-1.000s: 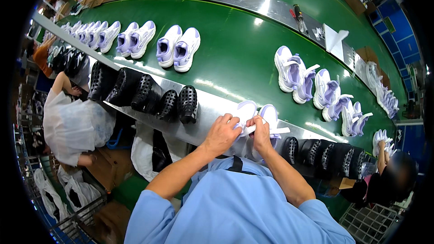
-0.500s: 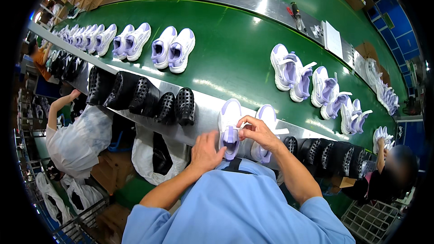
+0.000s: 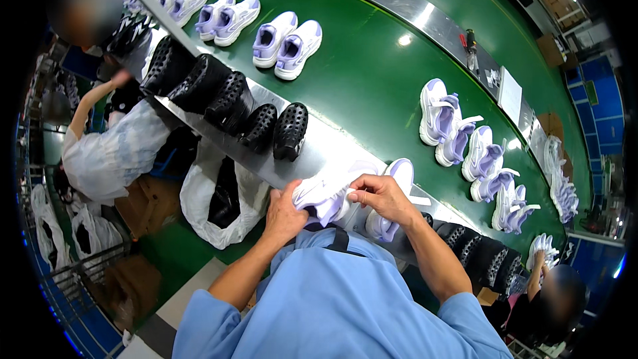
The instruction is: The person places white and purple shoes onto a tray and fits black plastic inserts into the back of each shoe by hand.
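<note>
I see the left hand (image 3: pixel 284 215) gripping a low white-and-lavender sneaker (image 3: pixel 324 193), toe slanting away rightward. The right hand (image 3: pixel 383 198) pinches its right side.

A white-and-lilac shoe (image 3: pixel 327 190), blurred, is held, toe roughly toward one o'clock. A matching shoe (image 3: pixel 401 174) stands on the table (image 3: pixel 332 151) at its three o'clock, strap (image 3: pixel 419 201) jutting out.

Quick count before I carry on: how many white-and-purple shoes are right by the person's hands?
2. The first shoe, blurred, is between the left hand and right hand. The second shoe is just right of it, partly hidden by the right hand.
</note>
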`<state>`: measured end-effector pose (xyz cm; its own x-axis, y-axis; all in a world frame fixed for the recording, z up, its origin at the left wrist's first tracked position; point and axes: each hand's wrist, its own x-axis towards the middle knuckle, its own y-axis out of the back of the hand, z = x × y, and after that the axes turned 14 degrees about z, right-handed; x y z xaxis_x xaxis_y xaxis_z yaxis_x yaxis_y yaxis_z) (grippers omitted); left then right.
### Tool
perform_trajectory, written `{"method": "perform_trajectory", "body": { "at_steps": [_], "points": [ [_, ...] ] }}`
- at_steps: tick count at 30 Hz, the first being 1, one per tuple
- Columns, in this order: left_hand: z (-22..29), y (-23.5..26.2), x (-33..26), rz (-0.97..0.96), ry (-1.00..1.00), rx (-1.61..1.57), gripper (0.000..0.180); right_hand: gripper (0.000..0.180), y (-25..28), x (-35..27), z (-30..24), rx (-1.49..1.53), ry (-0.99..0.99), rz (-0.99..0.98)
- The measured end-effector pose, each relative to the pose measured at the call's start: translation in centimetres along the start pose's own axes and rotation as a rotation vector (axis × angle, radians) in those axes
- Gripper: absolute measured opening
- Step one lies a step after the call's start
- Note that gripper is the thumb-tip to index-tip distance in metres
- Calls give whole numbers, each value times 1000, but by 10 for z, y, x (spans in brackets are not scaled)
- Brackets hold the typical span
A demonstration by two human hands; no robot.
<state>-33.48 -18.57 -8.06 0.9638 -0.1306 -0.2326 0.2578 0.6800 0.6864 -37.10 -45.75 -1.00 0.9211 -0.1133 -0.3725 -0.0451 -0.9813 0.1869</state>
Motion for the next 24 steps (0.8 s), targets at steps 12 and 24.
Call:
{"method": "perform_trajectory", "body": {
  "at_steps": [12,24],
  "points": [
    [31,69,-3,22,-521,144,72,22,-42,-6,-13,-222,303,-206],
    [34,74,-3,-75,-472,186,68,23,-47,-13,-21,-238,320,-285]
  ]
}}
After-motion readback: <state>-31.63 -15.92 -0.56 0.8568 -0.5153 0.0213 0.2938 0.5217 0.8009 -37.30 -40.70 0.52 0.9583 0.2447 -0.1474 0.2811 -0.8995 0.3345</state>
